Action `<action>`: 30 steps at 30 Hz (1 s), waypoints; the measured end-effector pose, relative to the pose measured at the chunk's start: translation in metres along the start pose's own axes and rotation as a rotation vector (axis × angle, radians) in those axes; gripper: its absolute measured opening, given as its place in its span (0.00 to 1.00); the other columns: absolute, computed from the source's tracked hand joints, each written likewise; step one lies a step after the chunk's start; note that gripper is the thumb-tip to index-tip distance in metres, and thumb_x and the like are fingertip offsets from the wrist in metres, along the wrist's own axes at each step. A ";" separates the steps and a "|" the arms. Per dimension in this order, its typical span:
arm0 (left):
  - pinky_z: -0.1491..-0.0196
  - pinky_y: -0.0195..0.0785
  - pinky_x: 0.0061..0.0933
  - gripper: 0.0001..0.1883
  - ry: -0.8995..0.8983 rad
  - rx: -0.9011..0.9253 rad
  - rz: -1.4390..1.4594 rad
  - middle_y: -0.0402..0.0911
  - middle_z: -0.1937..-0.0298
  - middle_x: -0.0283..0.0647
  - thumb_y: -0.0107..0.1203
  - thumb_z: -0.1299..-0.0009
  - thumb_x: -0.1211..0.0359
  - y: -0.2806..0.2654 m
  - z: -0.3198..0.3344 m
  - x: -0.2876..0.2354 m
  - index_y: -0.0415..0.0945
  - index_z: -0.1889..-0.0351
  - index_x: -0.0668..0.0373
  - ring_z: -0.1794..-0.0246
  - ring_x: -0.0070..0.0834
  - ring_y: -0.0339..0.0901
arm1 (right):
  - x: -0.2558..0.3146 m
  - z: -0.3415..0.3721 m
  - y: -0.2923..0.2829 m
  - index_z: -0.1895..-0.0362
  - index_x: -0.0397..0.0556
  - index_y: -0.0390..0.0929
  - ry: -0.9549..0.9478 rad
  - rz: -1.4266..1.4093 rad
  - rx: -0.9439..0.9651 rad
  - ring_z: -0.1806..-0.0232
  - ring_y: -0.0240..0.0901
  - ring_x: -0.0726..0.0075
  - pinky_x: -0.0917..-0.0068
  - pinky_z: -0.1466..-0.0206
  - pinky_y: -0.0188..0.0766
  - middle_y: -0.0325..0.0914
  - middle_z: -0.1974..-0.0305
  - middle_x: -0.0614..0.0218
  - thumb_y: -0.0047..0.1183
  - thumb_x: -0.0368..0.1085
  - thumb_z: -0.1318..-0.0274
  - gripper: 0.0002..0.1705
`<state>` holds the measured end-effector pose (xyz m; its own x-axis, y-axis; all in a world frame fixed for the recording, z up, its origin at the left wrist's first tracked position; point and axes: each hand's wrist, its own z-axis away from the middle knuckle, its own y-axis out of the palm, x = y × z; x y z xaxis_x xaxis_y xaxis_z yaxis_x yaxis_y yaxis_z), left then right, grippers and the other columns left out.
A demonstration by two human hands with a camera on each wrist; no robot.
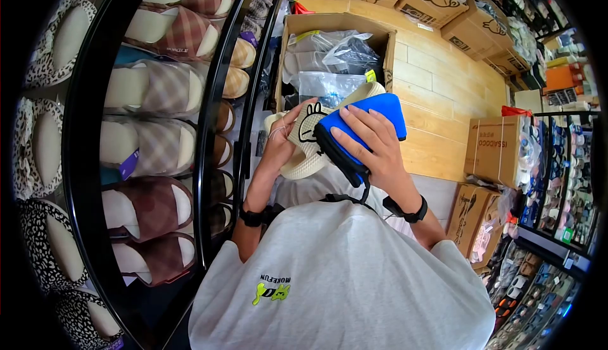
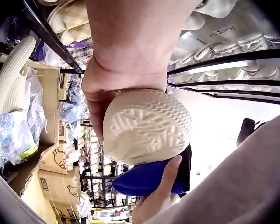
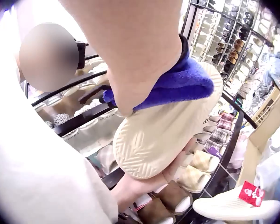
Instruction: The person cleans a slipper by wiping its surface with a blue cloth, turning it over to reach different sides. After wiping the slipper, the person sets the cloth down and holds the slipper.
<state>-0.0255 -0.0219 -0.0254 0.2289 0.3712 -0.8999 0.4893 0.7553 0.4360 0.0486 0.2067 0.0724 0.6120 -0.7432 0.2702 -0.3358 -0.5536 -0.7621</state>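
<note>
A cream slipper (image 1: 305,163) with a black rabbit face on its strap is gripped in my left hand (image 1: 277,147), at its left side. Its patterned sole (image 2: 147,128) faces the left wrist camera. My right hand (image 1: 373,144) holds a blue plush cloth (image 1: 391,111) with black edging, fingers spread over it. In the right wrist view the cloth (image 3: 186,86) lies against the slipper's footbed (image 3: 163,133); that hand's thumb (image 2: 170,175) shows on the cloth in the left wrist view. A second cream slipper (image 3: 238,207), carrying a red tag, rests by the open carton.
An open carton (image 1: 337,22) of plastic-wrapped goods stands just ahead. Black-framed racks (image 1: 218,65) of slippers rise close on the left. Brown cartons (image 1: 424,5) line the far wall; others (image 1: 494,150) stand at right beside more shelves. Wooden floor (image 1: 430,97) lies between.
</note>
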 end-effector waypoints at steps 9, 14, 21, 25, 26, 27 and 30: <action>0.27 0.69 0.26 0.24 0.007 0.003 -0.033 0.80 0.28 0.40 0.48 0.13 0.72 0.002 0.000 -0.002 0.69 0.20 0.63 0.31 0.24 0.78 | 0.012 0.004 0.003 0.31 0.59 0.82 -0.112 0.028 0.016 0.27 0.76 0.56 0.58 0.23 0.65 0.79 0.28 0.62 0.55 0.35 0.36 0.28; 0.26 0.67 0.28 0.23 -0.013 0.015 -0.014 0.80 0.28 0.40 0.47 0.11 0.69 -0.001 0.001 -0.002 0.68 0.20 0.63 0.29 0.27 0.77 | 0.013 0.005 0.001 0.31 0.61 0.83 -0.080 0.024 -0.012 0.28 0.77 0.57 0.59 0.23 0.65 0.80 0.29 0.63 0.55 0.36 0.35 0.28; 0.27 0.71 0.31 0.28 -0.006 -0.067 -0.062 0.81 0.28 0.45 0.49 0.19 0.76 0.006 0.003 -0.004 0.69 0.20 0.61 0.30 0.29 0.79 | 0.014 0.006 0.003 0.31 0.63 0.83 -0.169 0.053 0.004 0.28 0.77 0.59 0.58 0.23 0.67 0.80 0.29 0.66 0.56 0.37 0.34 0.27; 0.27 0.71 0.32 0.29 0.006 -0.029 -0.060 0.79 0.26 0.46 0.50 0.20 0.78 -0.004 0.005 0.003 0.68 0.19 0.63 0.30 0.30 0.79 | 0.021 0.005 0.002 0.30 0.63 0.82 -0.174 0.020 0.020 0.29 0.77 0.59 0.58 0.24 0.68 0.80 0.29 0.67 0.56 0.37 0.35 0.28; 0.27 0.71 0.32 0.29 0.007 -0.030 -0.061 0.79 0.26 0.46 0.50 0.20 0.78 -0.007 0.004 0.007 0.68 0.19 0.63 0.30 0.30 0.79 | 0.022 0.006 0.006 0.30 0.63 0.82 -0.203 0.012 0.006 0.29 0.78 0.59 0.58 0.25 0.68 0.80 0.29 0.66 0.57 0.37 0.35 0.28; 0.27 0.71 0.30 0.27 0.006 -0.046 -0.055 0.80 0.28 0.45 0.47 0.17 0.78 -0.007 0.004 0.008 0.68 0.20 0.63 0.30 0.29 0.79 | 0.023 0.007 0.008 0.30 0.63 0.82 -0.210 -0.002 0.015 0.29 0.78 0.60 0.59 0.25 0.69 0.80 0.29 0.66 0.57 0.37 0.35 0.28; 0.27 0.71 0.29 0.26 0.002 -0.079 -0.084 0.81 0.30 0.45 0.41 0.17 0.83 -0.005 0.005 0.004 0.67 0.21 0.65 0.30 0.28 0.79 | 0.025 0.006 0.009 0.30 0.63 0.81 -0.213 -0.023 0.030 0.30 0.78 0.59 0.59 0.25 0.69 0.80 0.29 0.66 0.57 0.37 0.35 0.29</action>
<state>-0.0224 -0.0268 -0.0315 0.1885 0.3057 -0.9333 0.4389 0.8239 0.3585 0.0654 0.1851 0.0684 0.7581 -0.6323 0.1595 -0.3001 -0.5555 -0.7755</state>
